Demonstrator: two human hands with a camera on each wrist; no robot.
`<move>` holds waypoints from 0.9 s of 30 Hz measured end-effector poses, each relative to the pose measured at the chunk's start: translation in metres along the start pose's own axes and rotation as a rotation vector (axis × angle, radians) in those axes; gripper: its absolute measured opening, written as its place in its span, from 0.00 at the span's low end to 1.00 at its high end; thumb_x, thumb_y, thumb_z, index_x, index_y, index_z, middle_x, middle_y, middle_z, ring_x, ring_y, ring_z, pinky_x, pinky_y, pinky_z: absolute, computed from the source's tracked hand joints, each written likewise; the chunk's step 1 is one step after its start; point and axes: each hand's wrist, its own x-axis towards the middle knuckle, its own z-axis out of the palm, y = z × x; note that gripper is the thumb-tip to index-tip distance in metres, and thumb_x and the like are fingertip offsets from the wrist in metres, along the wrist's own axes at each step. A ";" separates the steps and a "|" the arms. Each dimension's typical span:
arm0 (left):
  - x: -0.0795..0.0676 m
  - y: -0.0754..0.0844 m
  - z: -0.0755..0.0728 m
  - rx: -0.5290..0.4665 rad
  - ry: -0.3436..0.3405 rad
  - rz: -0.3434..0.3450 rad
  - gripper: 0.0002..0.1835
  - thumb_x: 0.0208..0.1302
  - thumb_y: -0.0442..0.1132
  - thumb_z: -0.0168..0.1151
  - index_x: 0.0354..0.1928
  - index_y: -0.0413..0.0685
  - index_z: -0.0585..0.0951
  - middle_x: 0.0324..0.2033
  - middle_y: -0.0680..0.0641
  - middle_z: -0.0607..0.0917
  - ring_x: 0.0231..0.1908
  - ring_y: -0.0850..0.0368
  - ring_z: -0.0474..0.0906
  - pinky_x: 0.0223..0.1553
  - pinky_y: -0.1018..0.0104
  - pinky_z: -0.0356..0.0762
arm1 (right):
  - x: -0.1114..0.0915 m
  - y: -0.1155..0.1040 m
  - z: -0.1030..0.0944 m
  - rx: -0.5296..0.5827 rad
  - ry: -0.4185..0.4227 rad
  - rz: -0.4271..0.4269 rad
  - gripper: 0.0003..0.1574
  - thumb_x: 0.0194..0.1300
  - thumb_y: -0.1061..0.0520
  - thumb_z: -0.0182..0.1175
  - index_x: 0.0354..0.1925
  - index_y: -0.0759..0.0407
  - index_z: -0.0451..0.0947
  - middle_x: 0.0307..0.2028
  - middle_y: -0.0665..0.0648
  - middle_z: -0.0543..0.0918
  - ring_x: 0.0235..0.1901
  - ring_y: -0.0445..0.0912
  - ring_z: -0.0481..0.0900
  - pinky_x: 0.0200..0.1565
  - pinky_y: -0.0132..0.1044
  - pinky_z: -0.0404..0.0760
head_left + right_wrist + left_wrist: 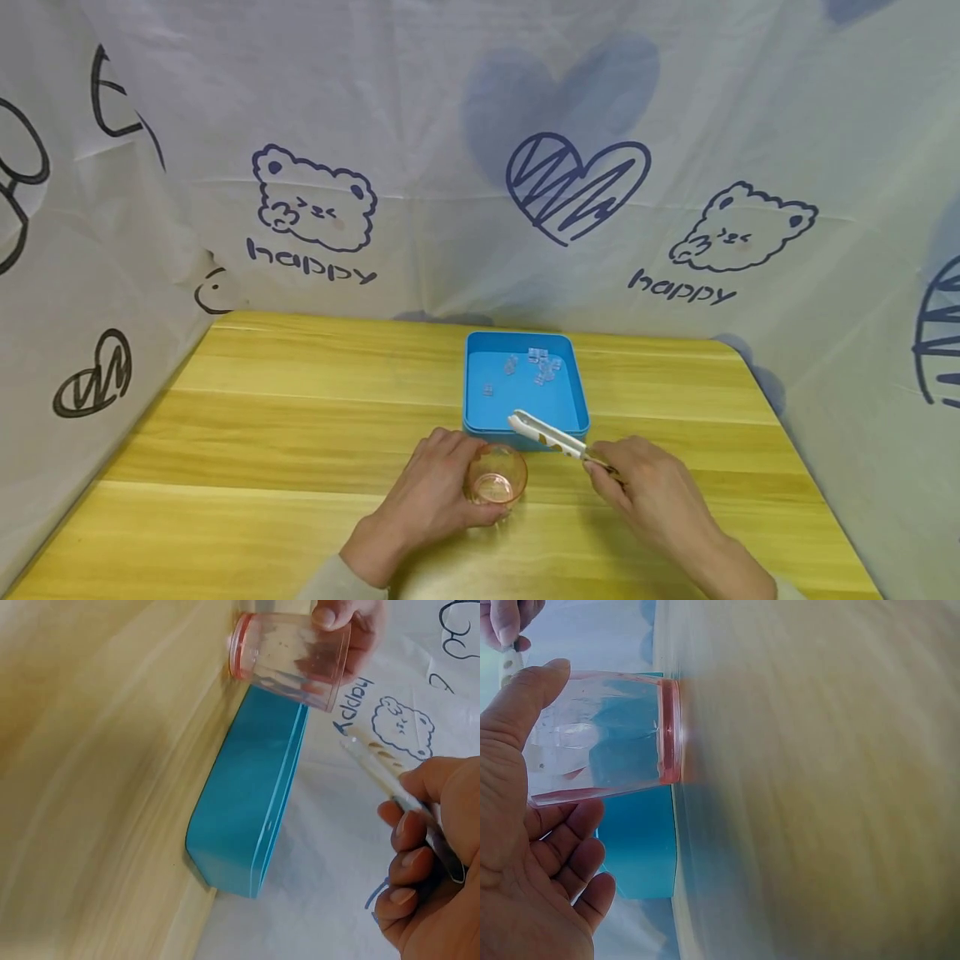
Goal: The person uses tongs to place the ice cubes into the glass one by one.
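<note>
My left hand (433, 492) grips a clear pinkish plastic cup (498, 477) by its side, thumb and fingers around it. The cup stands upright on the table in front of the blue tray, and only its own tinted base shows inside. In my right hand (660, 492) I hold white tongs (549, 434), their tips over the tray's near edge. Nothing shows between those tips. Inside the blue square tray (491, 412) lie several small clear cubes (546, 367), most of them toward the back right. The right wrist view shows my fingers (411, 829) curled round the tongs' handle.
The wood-grain table (300, 425) extends to both sides of the tray. A white cloth (420, 250) printed with bears and hearts hangs behind it and along both sides.
</note>
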 end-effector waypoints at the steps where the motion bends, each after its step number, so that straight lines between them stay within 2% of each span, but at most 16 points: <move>1: 0.000 0.000 0.000 -0.002 -0.002 -0.001 0.40 0.49 0.67 0.80 0.59 0.52 0.82 0.54 0.52 0.85 0.53 0.55 0.75 0.60 0.52 0.74 | -0.002 -0.001 0.000 0.014 0.001 -0.015 0.07 0.62 0.60 0.74 0.38 0.52 0.86 0.26 0.41 0.80 0.26 0.29 0.67 0.26 0.25 0.69; 11: 0.000 0.000 0.002 -0.011 0.005 -0.004 0.39 0.49 0.66 0.81 0.59 0.52 0.82 0.54 0.53 0.85 0.53 0.55 0.75 0.59 0.52 0.74 | -0.015 0.000 0.007 0.145 0.040 -0.177 0.04 0.70 0.54 0.70 0.43 0.50 0.87 0.32 0.41 0.85 0.30 0.29 0.74 0.29 0.21 0.73; 21: 0.000 0.001 0.000 -0.011 0.006 -0.006 0.38 0.50 0.66 0.80 0.58 0.52 0.83 0.52 0.54 0.85 0.52 0.56 0.74 0.58 0.54 0.74 | -0.022 0.001 0.012 0.132 -0.008 -0.150 0.08 0.65 0.57 0.73 0.43 0.51 0.87 0.31 0.38 0.83 0.30 0.27 0.70 0.30 0.20 0.70; 27: 0.001 0.001 0.001 -0.015 0.002 -0.011 0.38 0.50 0.66 0.80 0.58 0.52 0.83 0.52 0.54 0.85 0.52 0.56 0.74 0.58 0.54 0.74 | -0.022 0.002 0.014 0.122 -0.009 -0.159 0.07 0.67 0.56 0.72 0.43 0.51 0.86 0.30 0.37 0.81 0.30 0.27 0.69 0.30 0.20 0.70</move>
